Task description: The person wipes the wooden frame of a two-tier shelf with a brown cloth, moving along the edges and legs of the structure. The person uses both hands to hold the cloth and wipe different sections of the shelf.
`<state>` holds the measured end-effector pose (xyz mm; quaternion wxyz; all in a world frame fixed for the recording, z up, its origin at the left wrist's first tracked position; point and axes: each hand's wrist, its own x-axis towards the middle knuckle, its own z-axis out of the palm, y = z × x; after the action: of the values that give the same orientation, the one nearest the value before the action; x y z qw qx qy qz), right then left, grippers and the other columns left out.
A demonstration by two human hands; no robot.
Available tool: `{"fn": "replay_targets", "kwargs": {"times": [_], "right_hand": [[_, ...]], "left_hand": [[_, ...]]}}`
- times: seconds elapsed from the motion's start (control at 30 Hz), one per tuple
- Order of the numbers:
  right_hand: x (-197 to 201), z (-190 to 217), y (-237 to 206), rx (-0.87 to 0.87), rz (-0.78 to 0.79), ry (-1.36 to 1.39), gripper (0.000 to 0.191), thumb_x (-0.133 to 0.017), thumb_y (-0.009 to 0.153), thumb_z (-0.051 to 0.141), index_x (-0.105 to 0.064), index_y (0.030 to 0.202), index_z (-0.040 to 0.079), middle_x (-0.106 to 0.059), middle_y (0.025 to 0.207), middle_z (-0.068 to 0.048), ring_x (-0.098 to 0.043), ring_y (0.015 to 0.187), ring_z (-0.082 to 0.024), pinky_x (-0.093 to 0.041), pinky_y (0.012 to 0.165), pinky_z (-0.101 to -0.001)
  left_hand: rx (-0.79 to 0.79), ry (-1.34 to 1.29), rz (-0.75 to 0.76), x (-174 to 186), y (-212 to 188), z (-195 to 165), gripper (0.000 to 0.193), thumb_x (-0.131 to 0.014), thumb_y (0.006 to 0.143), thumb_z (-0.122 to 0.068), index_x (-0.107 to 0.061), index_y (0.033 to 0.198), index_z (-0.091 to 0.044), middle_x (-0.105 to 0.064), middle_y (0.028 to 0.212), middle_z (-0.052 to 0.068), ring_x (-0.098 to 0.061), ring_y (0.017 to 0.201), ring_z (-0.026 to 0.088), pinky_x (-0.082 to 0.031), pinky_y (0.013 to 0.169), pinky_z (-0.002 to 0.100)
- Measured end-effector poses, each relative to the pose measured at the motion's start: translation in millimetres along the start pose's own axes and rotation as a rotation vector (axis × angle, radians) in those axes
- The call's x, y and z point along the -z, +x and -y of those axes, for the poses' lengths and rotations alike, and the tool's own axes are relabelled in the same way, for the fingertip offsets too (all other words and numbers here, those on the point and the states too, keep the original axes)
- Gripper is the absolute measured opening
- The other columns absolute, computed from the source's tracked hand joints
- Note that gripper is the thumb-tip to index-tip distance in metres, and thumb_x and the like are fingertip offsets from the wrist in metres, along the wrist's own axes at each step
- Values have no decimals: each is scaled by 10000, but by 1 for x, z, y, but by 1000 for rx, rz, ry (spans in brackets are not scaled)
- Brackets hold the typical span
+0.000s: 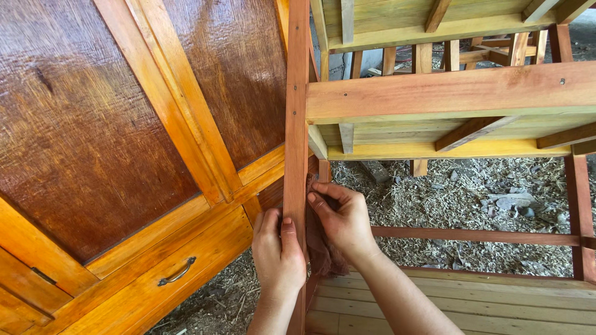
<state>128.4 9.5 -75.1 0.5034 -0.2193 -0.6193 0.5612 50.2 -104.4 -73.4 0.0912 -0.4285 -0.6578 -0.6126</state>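
Left hand point(277, 248): yours, fingers wrapped around the upright post point(296, 124).
Right hand point(340, 218): presses reddish-brown cloth point(323, 251) against post, fingers curled on it.

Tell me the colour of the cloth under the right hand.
Dull reddish-brown cloth, clearest in the head view.

The upright post point(296, 124) stands between the cabinet point(124, 155) on its left and the shelf frame point(447, 93) on its right (wood shavings point(472, 192) lie beneath the shelves).
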Motion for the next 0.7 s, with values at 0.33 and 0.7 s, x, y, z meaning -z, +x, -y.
{"fn": "replay_targets", "kwargs": {"times": [0.33,0.7], "right_hand": [[14,3,-2,100,111,-240,64,-737,799,-35,-729,863,-28,-757,827,-70,-659,738,-72,-580,683,-261],[10,-3,-6,118,76,-72,130,-739,897,29,-757,1022,2,-768,856,-33,-666,757,-50,-571,685,-219]], "left_hand": [[42,3,9,0,1,-1,272,-503,947,-192,-622,1019,42,-623,956,206,-650,875,382,-492,760,474],[-20,25,-17,-2,1,3,291,-497,971,-224,-615,998,40,-618,942,216,-629,886,413,-482,771,490]]}}
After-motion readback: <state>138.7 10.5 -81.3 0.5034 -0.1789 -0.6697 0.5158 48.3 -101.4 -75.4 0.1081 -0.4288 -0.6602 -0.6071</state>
